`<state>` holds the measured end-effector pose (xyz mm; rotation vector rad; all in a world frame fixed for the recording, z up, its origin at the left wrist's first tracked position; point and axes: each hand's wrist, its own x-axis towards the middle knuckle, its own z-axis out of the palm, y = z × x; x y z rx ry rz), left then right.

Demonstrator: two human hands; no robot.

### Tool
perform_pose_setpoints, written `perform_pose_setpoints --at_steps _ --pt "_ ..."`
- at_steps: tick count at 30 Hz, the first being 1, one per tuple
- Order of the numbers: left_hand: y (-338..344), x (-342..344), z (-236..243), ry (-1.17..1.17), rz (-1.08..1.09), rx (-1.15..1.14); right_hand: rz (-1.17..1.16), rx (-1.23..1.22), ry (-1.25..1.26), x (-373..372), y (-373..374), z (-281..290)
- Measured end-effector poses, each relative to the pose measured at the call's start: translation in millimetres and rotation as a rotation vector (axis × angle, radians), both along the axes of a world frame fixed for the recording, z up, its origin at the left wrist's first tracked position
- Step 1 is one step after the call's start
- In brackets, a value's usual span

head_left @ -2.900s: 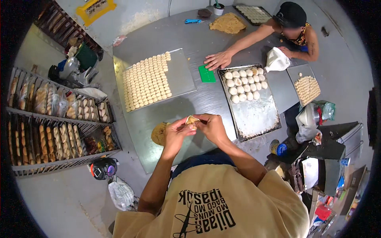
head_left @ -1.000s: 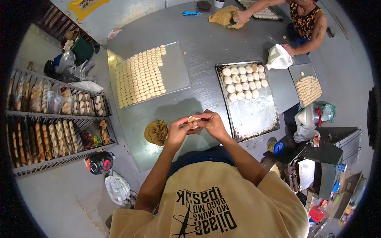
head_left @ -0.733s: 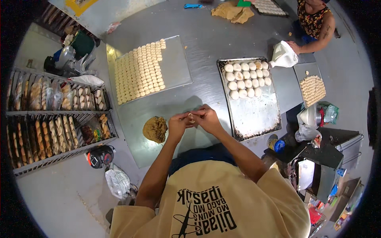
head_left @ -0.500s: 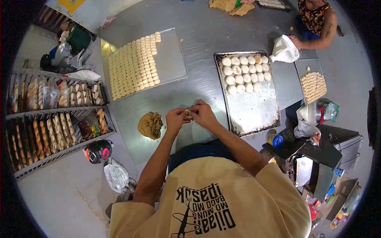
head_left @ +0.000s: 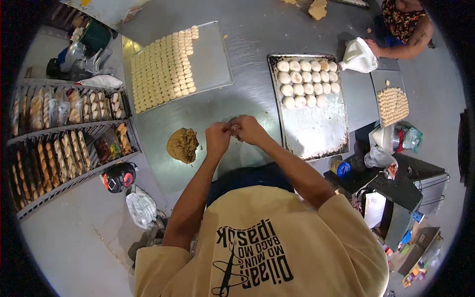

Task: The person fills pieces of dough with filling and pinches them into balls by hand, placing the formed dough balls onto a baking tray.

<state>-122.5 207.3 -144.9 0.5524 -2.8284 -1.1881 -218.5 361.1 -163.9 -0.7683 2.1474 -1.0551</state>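
Observation:
My left hand (head_left: 217, 138) and my right hand (head_left: 248, 130) meet over the near part of the metal table, fingertips pinched together. Between them is a small piece of dough (head_left: 234, 127), mostly covered by the fingers. Just left of my left hand sits a brown mound of filling (head_left: 181, 147), crumbly on its right side. Beyond it, a metal tray (head_left: 212, 57) carries rows of small pale dough pieces (head_left: 161, 72). To the right of my hands, a dark-rimmed baking tray (head_left: 316, 131) holds several rounded dough buns (head_left: 298, 89) in rows at its far end.
Across the table at the right, another person's hand (head_left: 374, 48) touches a white plastic container (head_left: 359, 55). A smaller tray of dough balls (head_left: 393, 105) lies beyond. Bread racks (head_left: 74, 129) stand at the left. A blue-lidded jar (head_left: 341, 168) is at the right.
My hands stay together on the dough, with the fingers shifted and the right hand turned more over it. The whole view has tilted slightly. Another person's hand at the far edge has left view.

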Motion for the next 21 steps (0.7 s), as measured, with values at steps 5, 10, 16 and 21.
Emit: perform_pose_setpoints --at_steps 5,10,16,21 --pt "16.5 12.7 0.6 0.063 0.072 0.13 -0.036 -0.025 0.05 -18.4 8.6 4.9" --pt "15.0 10.9 -6.4 -0.021 0.066 0.091 -0.016 -0.119 0.045 -22.1 15.3 -2.8" --pt "19.9 0.2 24.0 -0.02 0.05 0.245 -0.14 -0.06 -0.077 -10.0 9.7 27.6" --pt "-1.3 -6.8 9.4 0.025 -0.079 0.133 -0.067 -0.17 0.212 22.6 17.8 23.8"
